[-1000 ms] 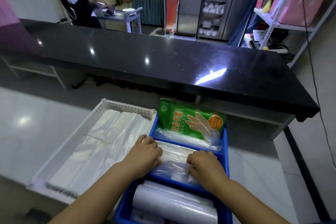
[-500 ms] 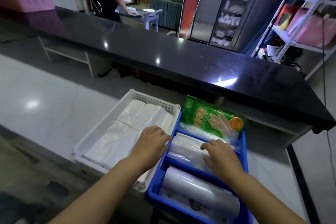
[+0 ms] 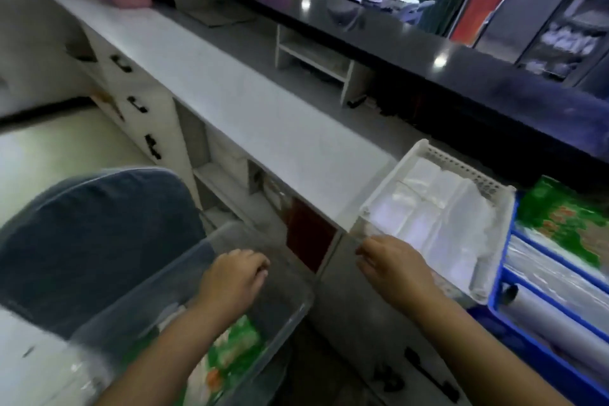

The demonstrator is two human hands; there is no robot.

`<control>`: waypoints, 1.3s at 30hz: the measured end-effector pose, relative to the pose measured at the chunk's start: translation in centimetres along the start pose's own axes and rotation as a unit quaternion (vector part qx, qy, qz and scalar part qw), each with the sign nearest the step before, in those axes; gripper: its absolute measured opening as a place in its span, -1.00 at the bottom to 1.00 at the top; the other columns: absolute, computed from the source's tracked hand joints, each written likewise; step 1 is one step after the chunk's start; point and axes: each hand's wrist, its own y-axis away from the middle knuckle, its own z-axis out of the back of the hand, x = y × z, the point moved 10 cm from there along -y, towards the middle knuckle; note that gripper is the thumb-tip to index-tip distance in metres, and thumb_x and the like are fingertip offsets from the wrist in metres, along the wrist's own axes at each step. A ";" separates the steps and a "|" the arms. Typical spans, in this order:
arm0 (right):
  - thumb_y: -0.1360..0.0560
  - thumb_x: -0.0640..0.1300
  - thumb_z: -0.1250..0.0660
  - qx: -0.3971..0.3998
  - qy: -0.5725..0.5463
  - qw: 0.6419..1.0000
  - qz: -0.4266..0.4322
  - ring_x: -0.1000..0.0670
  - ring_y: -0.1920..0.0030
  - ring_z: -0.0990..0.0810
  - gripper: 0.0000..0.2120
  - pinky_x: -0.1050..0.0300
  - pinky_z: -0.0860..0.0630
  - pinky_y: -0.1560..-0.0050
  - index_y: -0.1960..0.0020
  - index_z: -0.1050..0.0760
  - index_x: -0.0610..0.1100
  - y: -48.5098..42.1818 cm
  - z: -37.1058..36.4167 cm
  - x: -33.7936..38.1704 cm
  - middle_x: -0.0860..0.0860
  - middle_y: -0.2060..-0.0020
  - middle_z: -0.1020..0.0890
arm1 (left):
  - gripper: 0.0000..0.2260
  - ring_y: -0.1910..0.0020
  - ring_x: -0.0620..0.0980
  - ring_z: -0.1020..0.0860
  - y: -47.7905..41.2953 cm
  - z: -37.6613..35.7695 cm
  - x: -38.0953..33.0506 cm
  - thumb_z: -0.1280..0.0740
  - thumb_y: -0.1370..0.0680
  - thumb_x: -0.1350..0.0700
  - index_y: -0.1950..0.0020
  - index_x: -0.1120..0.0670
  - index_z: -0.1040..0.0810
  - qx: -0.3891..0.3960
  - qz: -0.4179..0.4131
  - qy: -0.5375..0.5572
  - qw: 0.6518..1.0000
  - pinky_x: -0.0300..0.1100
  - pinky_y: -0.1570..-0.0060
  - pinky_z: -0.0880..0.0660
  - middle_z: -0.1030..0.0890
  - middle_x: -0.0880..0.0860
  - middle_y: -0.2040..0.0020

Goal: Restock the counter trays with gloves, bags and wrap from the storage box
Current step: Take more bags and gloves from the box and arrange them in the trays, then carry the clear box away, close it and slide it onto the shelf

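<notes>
A clear plastic storage box sits low at the bottom left, with a green glove packet inside it. My left hand hovers over the box, fingers curled, holding nothing. My right hand is in front of the white tray's near corner, fingers loosely bent and empty. The white tray on the counter holds flat clear bags. To its right a blue tray holds a green glove packet, clear bags and a roll of wrap. The frame is blurred.
The grey counter runs to the far left, with a black raised top behind it. A dark blue chair back stands left of the box. Drawers with black handles are below the counter. A person stands far behind.
My view has swung left and down from the trays to the storage box. Both hands have left the bags in the blue tray and moved left, the left one over the box.
</notes>
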 end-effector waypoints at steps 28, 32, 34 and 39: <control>-0.51 -0.06 -0.23 0.332 -0.025 0.909 0.252 -0.14 0.02 -0.61 -0.81 0.09 -0.47 0.17 -0.04 -0.56 -0.08 -11.7 -31.2 21.8 -0.08 -0.01 -0.65 | -0.82 0.08 -0.01 -0.57 20.9 -4.7 27.0 -0.22 -0.53 0.08 -0.02 -0.02 -0.61 0.001 0.473 0.037 0.880 -0.18 0.20 -0.44 -0.65 -0.03 0.05; -0.51 -0.06 -0.23 0.349 -0.022 0.905 0.244 -0.13 0.02 -0.60 -0.81 0.09 -0.47 0.17 -0.04 -0.56 -0.08 -12.7 -32.5 20.9 -0.07 -0.01 -0.65 | -0.83 0.13 0.00 -0.56 18.4 -5.0 27.7 -0.23 -0.53 0.08 0.02 -0.02 -0.61 -0.001 0.462 0.028 0.886 -0.18 0.25 -0.42 -0.64 -0.01 0.10; -0.51 -0.07 -0.23 0.344 -0.018 0.910 0.233 -0.14 0.03 -0.60 -0.83 0.11 -0.41 0.22 0.00 -0.55 -0.09 -13.3 -32.4 20.2 -0.07 0.02 -0.65 | -0.84 0.15 0.02 -0.56 17.0 -4.9 28.1 -0.24 -0.52 0.09 0.04 0.00 -0.61 -0.002 0.447 0.032 0.894 -0.19 0.29 -0.36 -0.64 0.01 0.12; -0.51 -0.05 -0.23 0.333 -0.013 0.927 0.173 -0.16 0.05 -0.60 -0.81 0.09 -0.38 0.26 0.06 -0.53 -0.16 -13.5 -32.0 18.6 -0.11 0.05 -0.65 | -0.82 0.10 0.02 -0.56 14.3 -4.9 30.5 -0.24 -0.51 0.11 -0.01 0.01 -0.61 0.018 0.394 0.027 0.918 -0.22 0.27 -0.31 -0.63 0.02 0.05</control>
